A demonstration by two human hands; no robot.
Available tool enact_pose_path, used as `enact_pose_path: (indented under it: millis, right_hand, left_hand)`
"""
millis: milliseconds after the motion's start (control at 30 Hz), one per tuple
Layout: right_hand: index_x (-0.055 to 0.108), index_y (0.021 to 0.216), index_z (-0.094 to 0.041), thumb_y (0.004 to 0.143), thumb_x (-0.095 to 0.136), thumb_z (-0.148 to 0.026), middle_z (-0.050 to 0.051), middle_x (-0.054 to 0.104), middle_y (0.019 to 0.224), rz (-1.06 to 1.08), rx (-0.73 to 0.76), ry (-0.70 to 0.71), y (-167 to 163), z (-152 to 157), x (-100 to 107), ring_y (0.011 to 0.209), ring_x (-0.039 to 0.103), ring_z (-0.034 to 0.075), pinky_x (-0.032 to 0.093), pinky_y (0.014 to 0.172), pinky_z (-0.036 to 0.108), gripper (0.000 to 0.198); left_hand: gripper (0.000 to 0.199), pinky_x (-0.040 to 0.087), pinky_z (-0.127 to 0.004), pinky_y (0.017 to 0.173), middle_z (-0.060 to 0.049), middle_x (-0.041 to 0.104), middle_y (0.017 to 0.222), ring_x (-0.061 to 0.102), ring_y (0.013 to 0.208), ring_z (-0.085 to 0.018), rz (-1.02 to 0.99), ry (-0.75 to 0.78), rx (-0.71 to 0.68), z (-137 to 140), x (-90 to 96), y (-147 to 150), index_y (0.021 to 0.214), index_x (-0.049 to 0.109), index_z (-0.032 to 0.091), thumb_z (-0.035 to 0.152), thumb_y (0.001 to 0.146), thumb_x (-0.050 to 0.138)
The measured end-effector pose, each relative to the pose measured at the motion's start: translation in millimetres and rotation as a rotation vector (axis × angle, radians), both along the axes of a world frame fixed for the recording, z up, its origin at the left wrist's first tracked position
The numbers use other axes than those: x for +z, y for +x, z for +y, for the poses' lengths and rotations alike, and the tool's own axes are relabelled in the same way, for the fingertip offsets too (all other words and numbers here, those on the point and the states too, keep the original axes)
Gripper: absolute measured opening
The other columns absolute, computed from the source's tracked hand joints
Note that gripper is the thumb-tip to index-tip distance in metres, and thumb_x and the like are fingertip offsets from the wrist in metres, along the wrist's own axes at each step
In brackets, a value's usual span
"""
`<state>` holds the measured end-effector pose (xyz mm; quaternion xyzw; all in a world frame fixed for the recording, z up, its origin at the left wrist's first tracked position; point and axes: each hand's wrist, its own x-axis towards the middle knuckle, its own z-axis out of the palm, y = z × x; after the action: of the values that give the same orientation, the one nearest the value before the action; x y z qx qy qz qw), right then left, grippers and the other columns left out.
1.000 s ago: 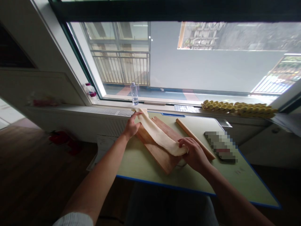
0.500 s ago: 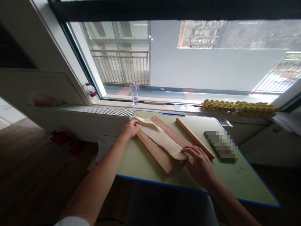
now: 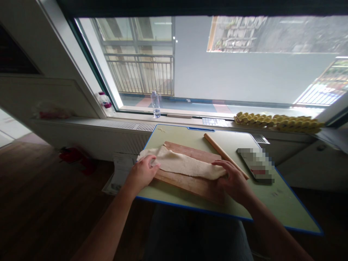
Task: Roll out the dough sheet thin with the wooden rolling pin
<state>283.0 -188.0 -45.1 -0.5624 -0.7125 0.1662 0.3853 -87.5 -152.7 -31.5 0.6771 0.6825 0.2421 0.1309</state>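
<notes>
A long, flat sheet of pale dough (image 3: 187, 165) lies across a wooden board (image 3: 187, 183), with a fold near its left part. The dough's left end hangs past the board. My left hand (image 3: 143, 172) is closed at that end, thumb and fingers curled on the dough. My right hand (image 3: 231, 177) is closed around the dough's right end, close to the board's right edge; its thumb is partly hidden. A wooden rolling pin (image 3: 217, 146) lies slantwise just beyond my right hand.
The board rests on a pale green table (image 3: 280, 206) with a blue rim. A blurred-out flat object (image 3: 255, 165) lies at its right. Behind, on the windowsill, stand a clear bottle (image 3: 155, 105), another bottle (image 3: 104, 101) with a dark pink cap, and yellow egg trays (image 3: 277, 122).
The board and dough have turned, so their left end is nearer me and they lie more crosswise. My left hand came down and left with that end; my right hand moved slightly up and right.
</notes>
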Motion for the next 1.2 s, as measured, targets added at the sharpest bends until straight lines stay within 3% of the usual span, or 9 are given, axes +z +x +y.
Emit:
enact_pose_path:
  millis: [133,267,400,567,667,833,967,1067,1200]
  right_hand:
    - [0.077,0.121,-0.024,0.067,0.054,-0.008,0.008,0.073,0.132,-0.121,0.078,0.01,1,45,8,0.122,0.07,0.027,0.053,0.109,0.041,0.06]
    - [0.077,0.125,-0.021,0.068,0.058,-0.006,0.011,0.071,0.139,-0.215,0.035,0.009,-10,93,7,0.119,0.071,0.028,0.056,0.104,0.039,0.062]
    - [0.071,0.136,-0.017,0.074,0.057,-0.008,0.015,0.07,0.139,-0.19,-0.023,0.027,-27,127,9,0.113,0.073,0.027,0.056,0.102,0.037,0.064]
    - [0.068,0.138,-0.016,0.08,0.06,-0.015,0.012,0.078,0.115,-0.129,-0.209,-0.061,-32,144,21,0.097,0.073,0.025,0.057,0.096,0.038,0.059]
    - [0.069,0.137,-0.018,0.086,0.058,-0.019,0.011,0.08,0.108,-0.038,-0.306,-0.1,-29,134,23,0.096,0.075,0.026,0.058,0.094,0.04,0.052]
    - [0.073,0.129,-0.021,0.089,0.065,-0.027,0.013,0.078,0.121,-0.198,-0.208,-0.042,-31,92,18,0.11,0.073,0.031,0.056,0.1,0.046,0.042]
    - [0.074,0.126,-0.021,0.092,0.066,-0.033,0.014,0.075,0.129,-0.273,-0.169,-0.021,-32,51,12,0.125,0.066,0.034,0.052,0.108,0.052,0.037]
    - [0.074,0.122,-0.023,0.094,0.066,-0.034,0.012,0.076,0.125,-0.219,-0.091,-0.008,-39,16,9,0.124,0.066,0.033,0.052,0.109,0.052,0.031]
    - [0.072,0.128,-0.027,0.087,0.074,-0.027,0.01,0.069,0.142,-0.21,0.127,0.005,-63,-36,13,0.139,0.056,0.034,0.044,0.119,0.057,0.041]
  left_hand:
    - [0.04,0.051,-0.034,0.077,-0.003,0.071,0.081,0.069,0.079,-0.025,0.021,0.005,0.019,-29,2.3,1,0.123,0.074,0.025,0.043,0.088,0.068]
    - [0.038,0.051,-0.037,0.081,-0.005,0.075,0.083,0.072,0.083,-0.027,0.067,-0.043,0.005,-57,8.2,15,0.124,0.073,0.025,0.041,0.09,0.067]
    - [0.042,0.051,-0.048,0.094,-0.014,0.08,0.108,0.074,0.101,-0.036,0.105,0.002,-0.046,-86,8.7,39,0.129,0.071,0.022,0.04,0.092,0.066]
    - [0.045,0.05,-0.054,0.102,-0.013,0.078,0.123,0.073,0.112,-0.037,-0.03,0.003,-0.166,-113,8.5,66,0.132,0.069,0.028,0.041,0.089,0.071]
    - [0.052,0.052,-0.052,0.106,-0.012,0.077,0.127,0.071,0.116,-0.034,-0.188,-0.065,-0.318,-121,15.1,78,0.136,0.068,0.031,0.041,0.086,0.076]
    - [0.046,0.055,-0.043,0.105,-0.006,0.077,0.122,0.071,0.113,-0.028,-0.359,-0.14,-0.581,-122,21.0,88,0.13,0.072,0.034,0.038,0.084,0.079]
    - [0.016,0.057,-0.04,0.088,-0.007,0.077,0.099,0.071,0.094,-0.026,-0.267,0.082,-0.279,-122,1.7,71,0.103,0.073,0.03,0.039,0.094,0.065]
    - [0.026,0.052,-0.034,0.065,-0.002,0.069,0.073,0.067,0.066,-0.022,-0.201,0.062,-0.037,-131,-21.0,46,0.084,0.063,0.029,0.052,0.095,0.059]
    - [0.043,0.055,-0.033,0.063,-0.002,0.078,0.08,0.077,0.073,-0.027,-0.274,-0.091,0.115,-142,-41.2,29,0.121,0.069,0.033,0.061,0.088,0.067]
